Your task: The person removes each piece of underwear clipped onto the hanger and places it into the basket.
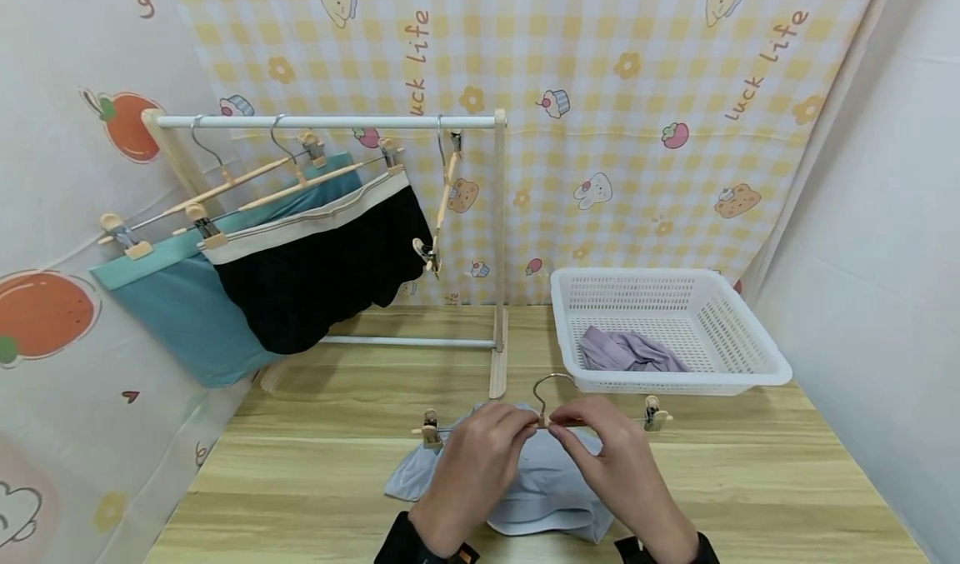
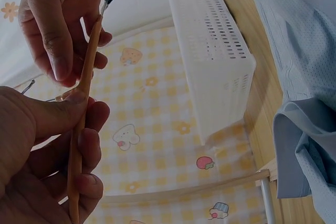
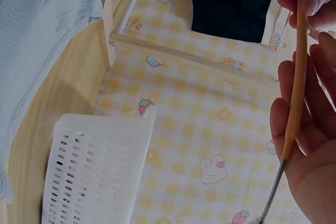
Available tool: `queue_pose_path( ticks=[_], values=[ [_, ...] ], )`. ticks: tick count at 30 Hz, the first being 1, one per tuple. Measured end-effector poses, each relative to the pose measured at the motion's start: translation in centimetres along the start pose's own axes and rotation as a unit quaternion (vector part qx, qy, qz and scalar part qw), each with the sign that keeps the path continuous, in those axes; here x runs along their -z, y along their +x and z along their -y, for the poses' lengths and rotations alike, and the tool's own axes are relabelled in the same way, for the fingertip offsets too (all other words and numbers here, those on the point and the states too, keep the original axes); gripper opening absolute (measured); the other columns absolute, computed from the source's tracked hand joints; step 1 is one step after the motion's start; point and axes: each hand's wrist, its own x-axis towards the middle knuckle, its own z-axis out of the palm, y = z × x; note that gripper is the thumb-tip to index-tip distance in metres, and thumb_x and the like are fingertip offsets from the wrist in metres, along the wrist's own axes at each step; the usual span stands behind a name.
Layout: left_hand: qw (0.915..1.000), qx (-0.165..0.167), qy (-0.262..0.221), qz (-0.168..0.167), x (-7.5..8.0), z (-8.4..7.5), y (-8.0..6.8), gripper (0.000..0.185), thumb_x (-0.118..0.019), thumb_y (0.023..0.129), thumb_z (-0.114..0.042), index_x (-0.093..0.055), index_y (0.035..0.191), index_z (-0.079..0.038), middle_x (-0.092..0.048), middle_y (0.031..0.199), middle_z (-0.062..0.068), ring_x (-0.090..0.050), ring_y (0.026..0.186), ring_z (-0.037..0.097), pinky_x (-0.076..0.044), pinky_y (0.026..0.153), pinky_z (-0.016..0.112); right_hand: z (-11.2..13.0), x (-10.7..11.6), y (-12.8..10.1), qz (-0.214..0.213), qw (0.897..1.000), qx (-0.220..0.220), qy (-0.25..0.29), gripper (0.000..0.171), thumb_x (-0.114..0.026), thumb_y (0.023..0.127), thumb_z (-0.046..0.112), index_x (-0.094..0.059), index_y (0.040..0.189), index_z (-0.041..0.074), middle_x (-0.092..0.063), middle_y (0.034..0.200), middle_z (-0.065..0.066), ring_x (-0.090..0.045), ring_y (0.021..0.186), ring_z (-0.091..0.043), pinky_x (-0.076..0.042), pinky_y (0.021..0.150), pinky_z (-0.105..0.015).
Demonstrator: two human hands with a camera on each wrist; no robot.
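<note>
Both hands hold a wooden clip hanger (image 1: 543,421) with a metal hook above the light blue garment. My left hand (image 1: 480,456) grips the bar just left of the hook; in the left wrist view its thumb and curled fingers close round the wood (image 2: 77,156). The right hand (image 1: 618,460) pinches the bar just right of the hook between thumb and fingers. A metal clip (image 1: 431,431) shows at the left end, another clip (image 1: 655,415) at the right. Beneath the hands the light blue garment (image 1: 551,485) lies on the table, partly covered by them.
A rack (image 1: 500,214) at the back left bears black shorts (image 1: 322,272) and a teal garment (image 1: 187,314) on clip hangers, plus a bare hanger (image 1: 446,189). Behind the right hand stands a white basket (image 1: 750,364) with a purple cloth (image 1: 626,351) inside.
</note>
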Motion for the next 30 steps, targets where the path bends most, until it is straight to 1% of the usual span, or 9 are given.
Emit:
queue_pose_path(
  ticks=[5,8,10,12,15,18,25,27,30],
  values=[
    [0.9998,0.014,0.008,-0.010,0.3,0.3,-0.1,0.002,-0.079,0.098,-0.009,-0.080,0.100,-0.010,-0.077,0.093,-0.001,-0.071,0.084,0.009,-0.059,0.072,0.022,-0.1,0.2,0.0,-0.014,1.000,0.009,0.006,0.045,-0.092,0.072,-0.009,-0.077,0.106,0.017,-0.077,0.101,0.005,-0.074,0.090,-0.014,-0.056,0.089,-0.014],
    [0.9993,0.022,0.020,-0.024,0.5,0.7,-0.3,0.003,-0.082,0.096,-0.008,-0.080,0.099,-0.009,-0.077,0.092,-0.001,-0.072,0.085,0.010,-0.061,0.072,0.023,-0.2,0.3,0.1,-0.019,1.000,0.016,0.014,0.047,-0.091,0.072,-0.010,-0.077,0.108,0.017,-0.078,0.101,0.004,-0.074,0.093,-0.016,-0.054,0.092,-0.014],
    [0.9987,0.029,0.024,-0.034,0.5,1.0,-0.5,0.007,-0.084,0.094,-0.007,-0.081,0.100,-0.009,-0.077,0.092,0.000,-0.073,0.085,0.011,-0.062,0.073,0.024,-0.1,0.4,0.1,-0.012,1.000,0.011,0.024,0.042,-0.091,0.076,-0.007,-0.078,0.109,0.016,-0.078,0.103,0.003,-0.073,0.095,-0.016,-0.052,0.095,-0.013],
    [0.9978,0.034,0.027,-0.051,0.6,1.3,-0.6,0.011,-0.086,0.091,-0.005,-0.081,0.099,-0.009,-0.077,0.092,0.000,-0.074,0.085,0.012,-0.062,0.073,0.026,-0.1,0.6,0.1,-0.001,0.999,0.002,0.035,0.040,-0.089,0.079,-0.005,-0.078,0.110,0.017,-0.077,0.105,0.003,-0.072,0.098,-0.015,-0.051,0.097,-0.012],
    [0.9961,0.051,0.025,-0.069,0.8,1.6,-0.7,0.014,-0.087,0.089,-0.004,-0.081,0.100,-0.009,-0.078,0.093,0.001,-0.075,0.085,0.013,-0.063,0.073,0.027,0.0,0.7,0.1,0.018,0.999,-0.012,0.045,0.036,-0.088,0.084,-0.003,-0.077,0.111,0.018,-0.077,0.108,0.004,-0.072,0.102,-0.014,-0.050,0.099,-0.011],
    [0.9937,0.070,0.023,-0.084,1.0,1.9,-0.9,0.016,-0.087,0.088,-0.002,-0.080,0.100,-0.009,-0.079,0.095,0.002,-0.075,0.086,0.014,-0.063,0.073,0.030,0.0,0.6,0.1,0.029,0.998,-0.014,0.049,0.038,-0.088,0.082,-0.003,-0.076,0.112,0.016,-0.076,0.109,0.004,-0.071,0.103,-0.013,-0.049,0.100,-0.010],
    [0.9875,0.122,0.036,-0.093,1.5,2.7,-1.5,0.013,-0.085,0.091,-0.003,-0.079,0.101,-0.008,-0.079,0.098,0.003,-0.075,0.089,0.016,-0.064,0.072,0.033,-0.1,0.1,0.1,0.054,0.997,-0.002,0.046,0.039,-0.089,0.083,0.000,-0.075,0.116,0.016,-0.076,0.113,0.005,-0.071,0.106,-0.014,-0.048,0.102,-0.011],
    [0.9857,0.132,0.040,-0.097,1.6,2.8,-1.6,0.012,-0.085,0.091,-0.003,-0.079,0.101,-0.007,-0.079,0.097,0.003,-0.074,0.088,0.016,-0.064,0.071,0.034,-0.1,-0.3,0.0,0.068,0.997,0.003,0.037,0.041,-0.089,0.083,0.002,-0.075,0.118,0.017,-0.076,0.117,0.004,-0.071,0.108,-0.016,-0.050,0.101,-0.013],
    [0.9834,0.140,0.046,-0.106,1.8,3.1,-1.8,0.012,-0.085,0.090,-0.003,-0.079,0.100,-0.007,-0.079,0.095,0.003,-0.074,0.087,0.017,-0.064,0.070,0.036,-0.1,-0.8,-0.3,0.096,0.995,0.006,0.021,0.043,-0.091,0.083,0.005,-0.074,0.122,0.013,-0.075,0.122,0.002,-0.071,0.112,-0.018,-0.056,0.099,-0.023]
  ],
)
